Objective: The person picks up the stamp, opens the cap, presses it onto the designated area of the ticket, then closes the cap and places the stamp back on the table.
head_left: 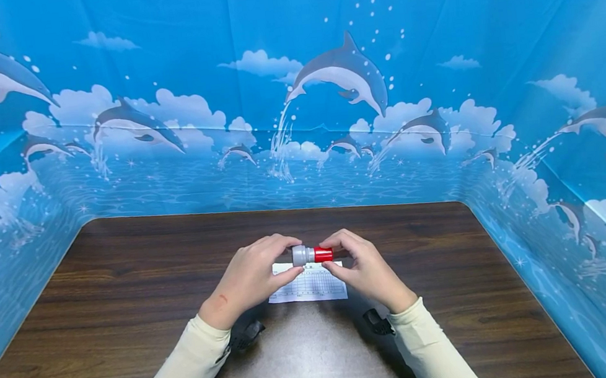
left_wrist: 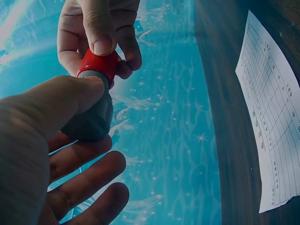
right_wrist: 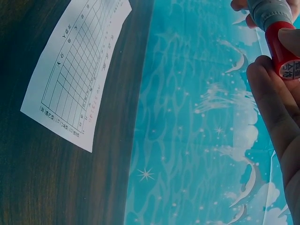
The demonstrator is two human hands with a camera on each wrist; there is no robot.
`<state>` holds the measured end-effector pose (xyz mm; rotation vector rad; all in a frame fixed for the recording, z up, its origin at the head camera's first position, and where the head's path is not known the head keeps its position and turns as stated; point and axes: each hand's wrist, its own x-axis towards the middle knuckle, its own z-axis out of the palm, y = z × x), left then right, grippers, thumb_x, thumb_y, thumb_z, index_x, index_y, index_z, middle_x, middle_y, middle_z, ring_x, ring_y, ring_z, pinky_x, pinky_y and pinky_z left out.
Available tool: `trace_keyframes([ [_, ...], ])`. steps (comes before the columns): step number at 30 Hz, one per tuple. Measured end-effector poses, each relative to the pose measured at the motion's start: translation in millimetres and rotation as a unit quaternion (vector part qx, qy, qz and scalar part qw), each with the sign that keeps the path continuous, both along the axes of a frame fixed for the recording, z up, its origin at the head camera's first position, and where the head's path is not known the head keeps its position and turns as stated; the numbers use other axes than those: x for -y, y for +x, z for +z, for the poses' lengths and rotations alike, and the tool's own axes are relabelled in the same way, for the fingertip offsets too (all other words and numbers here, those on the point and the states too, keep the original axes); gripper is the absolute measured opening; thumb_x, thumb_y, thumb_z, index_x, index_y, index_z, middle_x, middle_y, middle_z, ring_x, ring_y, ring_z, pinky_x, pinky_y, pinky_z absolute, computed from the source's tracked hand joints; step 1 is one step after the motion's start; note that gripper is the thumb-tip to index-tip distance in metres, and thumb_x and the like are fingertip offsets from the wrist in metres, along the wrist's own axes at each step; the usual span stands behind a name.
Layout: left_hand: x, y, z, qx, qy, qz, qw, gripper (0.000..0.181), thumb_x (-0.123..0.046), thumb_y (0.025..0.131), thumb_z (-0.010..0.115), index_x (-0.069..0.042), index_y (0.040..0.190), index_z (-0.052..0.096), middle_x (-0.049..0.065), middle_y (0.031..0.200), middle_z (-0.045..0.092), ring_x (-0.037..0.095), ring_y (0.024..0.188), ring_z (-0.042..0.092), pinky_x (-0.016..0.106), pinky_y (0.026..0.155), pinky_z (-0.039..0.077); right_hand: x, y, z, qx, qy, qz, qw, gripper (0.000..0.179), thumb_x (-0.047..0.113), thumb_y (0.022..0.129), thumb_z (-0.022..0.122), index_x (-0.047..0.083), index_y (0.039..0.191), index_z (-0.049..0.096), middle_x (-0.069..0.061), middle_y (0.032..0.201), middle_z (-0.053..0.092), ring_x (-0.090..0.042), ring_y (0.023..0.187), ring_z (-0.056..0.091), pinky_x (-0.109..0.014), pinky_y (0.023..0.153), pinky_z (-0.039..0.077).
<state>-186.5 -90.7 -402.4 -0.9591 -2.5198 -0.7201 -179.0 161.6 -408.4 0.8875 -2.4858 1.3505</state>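
Held level above the table is a small round stamp (head_left: 312, 255), with a grey part toward the left and a red part toward the right. My left hand (head_left: 253, 275) pinches the grey part (left_wrist: 91, 115) between thumb and fingers, its other fingers spread apart below in the left wrist view. The red part (right_wrist: 281, 47) is gripped by the thumb and fingers of my right hand (head_left: 369, 267); a label with printed characters shows on its end in the right wrist view. A white paper form (head_left: 309, 288) with a printed grid lies on the table beneath the stamp.
The dark wood-grain table (head_left: 126, 309) spreads out on both sides of the arms. A blue curtain (head_left: 193, 164) printed with dolphins and clouds borders its back and sides. Black wrist devices (head_left: 377, 323) sit below both hands.
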Motion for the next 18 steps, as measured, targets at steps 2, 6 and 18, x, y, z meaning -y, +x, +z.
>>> trace_keyframes([
  [2, -0.2, 0.2, -0.2, 0.001, -0.001, 0.000, 1.0000, 0.046, -0.031, 0.087, 0.085, -0.014, 0.127, 0.070, -0.002, 0.113, 0.073, 0.009, 0.093, 0.070, 0.032, 0.080, 0.061, -0.3, -0.4, -0.4, 0.004, -0.003, 0.002, 1.0000, 0.031, -0.002, 0.089, 0.078, 0.010, 0.116, 0.068, -0.006, 0.113, 0.067, -0.015, 0.098, 0.071, -0.048, 0.082, 0.062],
  [6, -0.8, 0.6, -0.3, 0.004, -0.003, 0.000, 1.0000, 0.047, -0.031, 0.088, 0.085, -0.014, 0.129, 0.069, -0.002, 0.114, 0.073, 0.009, 0.093, 0.069, 0.031, 0.080, 0.061, -0.7, -0.6, -0.8, 0.003, -0.001, 0.001, 1.0000, 0.031, -0.003, 0.090, 0.077, 0.010, 0.116, 0.068, -0.002, 0.114, 0.067, -0.014, 0.099, 0.070, -0.046, 0.082, 0.062],
  [18, 1.2, 0.4, -0.7, 0.005, 0.010, 0.009, 0.9999, 0.048, -0.029, 0.087, 0.086, -0.014, 0.130, 0.069, -0.002, 0.115, 0.072, 0.009, 0.091, 0.068, 0.030, 0.079, 0.061, -3.0, -1.3, -1.6, -0.014, -0.007, -0.015, 0.9998, 0.036, -0.003, 0.087, 0.080, 0.011, 0.117, 0.067, 0.000, 0.115, 0.068, -0.019, 0.100, 0.072, -0.044, 0.086, 0.061],
])
